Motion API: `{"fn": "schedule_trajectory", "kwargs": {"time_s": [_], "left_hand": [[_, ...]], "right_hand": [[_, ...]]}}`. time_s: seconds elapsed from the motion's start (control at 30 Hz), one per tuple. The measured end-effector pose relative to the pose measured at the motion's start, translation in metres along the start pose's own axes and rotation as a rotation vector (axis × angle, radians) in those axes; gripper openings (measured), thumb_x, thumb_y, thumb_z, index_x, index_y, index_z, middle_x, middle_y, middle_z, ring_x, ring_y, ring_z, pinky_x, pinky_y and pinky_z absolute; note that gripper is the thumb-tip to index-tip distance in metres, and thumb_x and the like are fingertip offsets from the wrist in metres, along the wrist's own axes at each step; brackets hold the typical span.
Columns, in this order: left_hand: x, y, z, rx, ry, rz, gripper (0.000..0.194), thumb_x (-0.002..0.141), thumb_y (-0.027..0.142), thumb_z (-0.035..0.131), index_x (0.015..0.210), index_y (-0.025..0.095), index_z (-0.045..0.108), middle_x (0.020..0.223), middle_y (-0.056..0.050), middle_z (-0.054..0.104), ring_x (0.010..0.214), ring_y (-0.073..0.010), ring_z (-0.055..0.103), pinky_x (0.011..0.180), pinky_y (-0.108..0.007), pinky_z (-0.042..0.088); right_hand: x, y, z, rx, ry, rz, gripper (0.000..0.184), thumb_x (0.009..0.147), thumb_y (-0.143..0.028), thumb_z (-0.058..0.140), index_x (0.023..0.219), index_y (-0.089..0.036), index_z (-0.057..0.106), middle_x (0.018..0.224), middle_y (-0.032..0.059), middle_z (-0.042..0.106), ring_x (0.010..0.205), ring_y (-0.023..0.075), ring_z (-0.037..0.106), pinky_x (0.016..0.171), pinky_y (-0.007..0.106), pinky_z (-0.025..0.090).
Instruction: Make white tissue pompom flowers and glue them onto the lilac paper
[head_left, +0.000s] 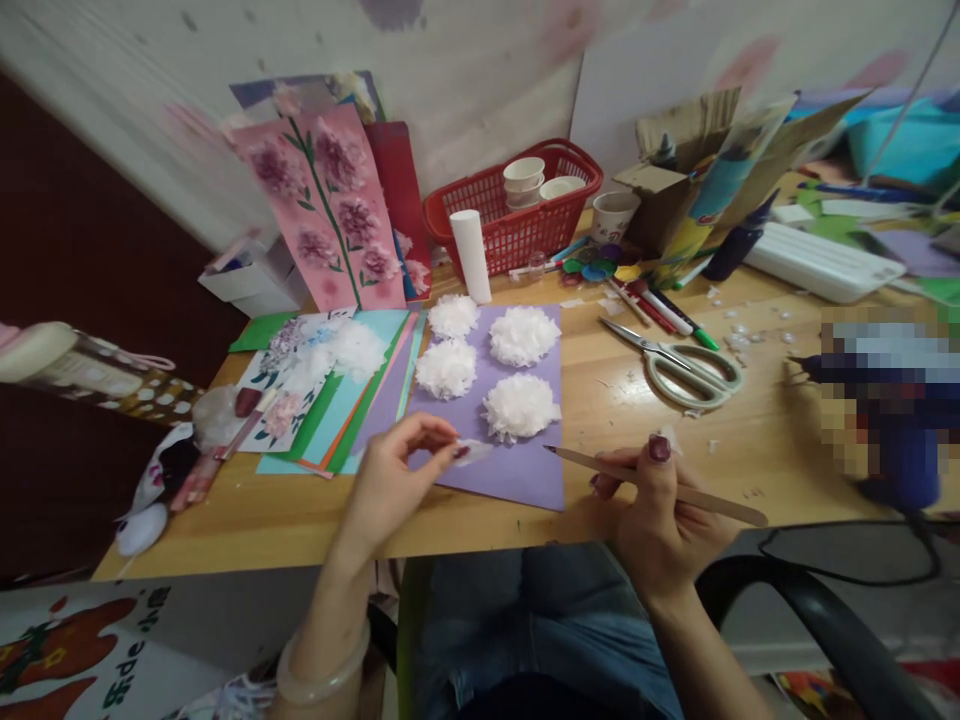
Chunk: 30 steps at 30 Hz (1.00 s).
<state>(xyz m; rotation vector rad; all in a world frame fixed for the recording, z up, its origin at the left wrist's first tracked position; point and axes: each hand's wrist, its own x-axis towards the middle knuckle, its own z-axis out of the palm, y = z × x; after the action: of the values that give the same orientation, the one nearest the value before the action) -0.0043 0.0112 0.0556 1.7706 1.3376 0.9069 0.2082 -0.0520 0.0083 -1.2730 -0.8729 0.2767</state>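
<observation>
My left hand [405, 465] pinches a small, thin white piece of paper [474, 453] between thumb and forefinger, over the purple sheet's lower left part. In my right hand [660, 510] is a slim brown pencil-like stick [622, 472], its dark tip pointing left toward that paper without touching it. The purple sheet [525, 480] lies at the table's front edge. On it sit several ruffled white paper flowers [521, 408], in two columns. The lower right flower is closest to both hands.
Scissors [690, 375] lie right of the sheet, near markers [667, 312] and clear beads [741, 335]. Behind stand a white roll [470, 255] and a red basket [510, 235] with paper cups. Coloured sheets [307, 445] lie left. A partly pixelated glue gun [900, 430] sits far right.
</observation>
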Motion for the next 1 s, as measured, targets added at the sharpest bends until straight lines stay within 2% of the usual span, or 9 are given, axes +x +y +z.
{"fn": "schedule_trajectory", "kwargs": {"time_s": [0.07,0.13,0.23,0.33,0.57,0.7,0.83,1.0], "left_hand": [[0.001,0.007,0.021,0.057,-0.074,0.079,0.003,0.082,0.018,0.068,0.083,0.021,0.066,0.080,0.000,0.072,0.075,-0.0145,0.067,0.075,-0.026,0.055],[0.004,0.010,0.039,0.114,-0.107,0.141,0.008,0.083,0.013,0.067,0.082,0.021,0.066,0.078,0.001,0.071,0.073,-0.0134,0.066,0.073,-0.025,0.054],[0.011,0.010,0.057,0.183,-0.080,0.209,0.011,0.085,0.010,0.066,0.083,0.020,0.065,0.078,0.002,0.070,0.069,-0.0125,0.063,0.069,-0.024,0.052],[0.017,0.010,0.066,0.250,-0.030,0.256,0.011,0.087,0.009,0.063,0.083,0.020,0.064,0.080,0.000,0.068,0.069,-0.0130,0.062,0.068,-0.025,0.051],[0.013,0.009,0.065,0.256,0.074,0.290,0.009,0.089,0.011,0.062,0.089,0.020,0.062,0.087,-0.002,0.064,0.076,-0.0132,0.062,0.067,-0.023,0.052],[0.001,-0.001,0.057,0.286,0.122,0.242,0.017,0.085,0.009,0.066,0.098,0.020,0.061,0.092,-0.003,0.063,0.085,-0.0162,0.062,0.076,-0.028,0.054],[-0.005,-0.013,0.056,0.296,0.083,0.161,0.016,0.085,0.013,0.069,0.095,0.021,0.059,0.094,-0.003,0.062,0.090,-0.0187,0.061,0.080,-0.031,0.053],[-0.005,-0.020,0.058,0.243,0.020,0.166,0.013,0.086,0.011,0.067,0.089,0.020,0.059,0.096,-0.004,0.060,0.093,-0.0182,0.060,0.082,-0.030,0.052]], "right_hand": [[-0.003,-0.001,0.000,-0.029,-0.012,-0.018,0.039,0.100,-0.035,0.054,0.070,-0.017,0.072,0.048,-0.0022,0.060,0.041,0.0096,0.057,0.046,0.022,0.046],[-0.005,0.000,0.000,-0.078,-0.056,-0.037,0.038,0.100,-0.035,0.054,0.072,-0.017,0.073,0.049,-0.0020,0.061,0.042,0.0101,0.058,0.045,0.022,0.046],[-0.007,0.004,0.000,-0.173,-0.130,-0.075,0.035,0.099,-0.035,0.054,0.077,-0.018,0.075,0.052,-0.0013,0.064,0.045,0.0106,0.061,0.046,0.022,0.047],[-0.005,0.006,0.003,-0.224,-0.153,-0.102,0.033,0.099,-0.034,0.053,0.081,-0.019,0.076,0.056,-0.0008,0.067,0.045,0.0106,0.062,0.047,0.022,0.049],[0.002,0.003,0.011,-0.288,-0.254,-0.171,0.030,0.100,-0.029,0.051,0.084,-0.020,0.075,0.062,-0.0010,0.071,0.053,0.0111,0.067,0.052,0.021,0.052],[0.000,0.003,0.007,-0.280,-0.227,-0.178,0.026,0.098,-0.025,0.054,0.084,-0.020,0.075,0.061,-0.0016,0.070,0.052,0.0103,0.067,0.052,0.021,0.050],[-0.002,0.001,0.005,-0.273,-0.202,-0.176,0.025,0.098,-0.022,0.054,0.085,-0.021,0.075,0.058,-0.0032,0.068,0.049,0.0092,0.064,0.050,0.020,0.048],[0.000,0.001,0.007,-0.362,-0.265,-0.204,0.028,0.099,-0.024,0.053,0.081,-0.020,0.075,0.056,-0.0036,0.067,0.047,0.0086,0.063,0.047,0.018,0.046]]}}
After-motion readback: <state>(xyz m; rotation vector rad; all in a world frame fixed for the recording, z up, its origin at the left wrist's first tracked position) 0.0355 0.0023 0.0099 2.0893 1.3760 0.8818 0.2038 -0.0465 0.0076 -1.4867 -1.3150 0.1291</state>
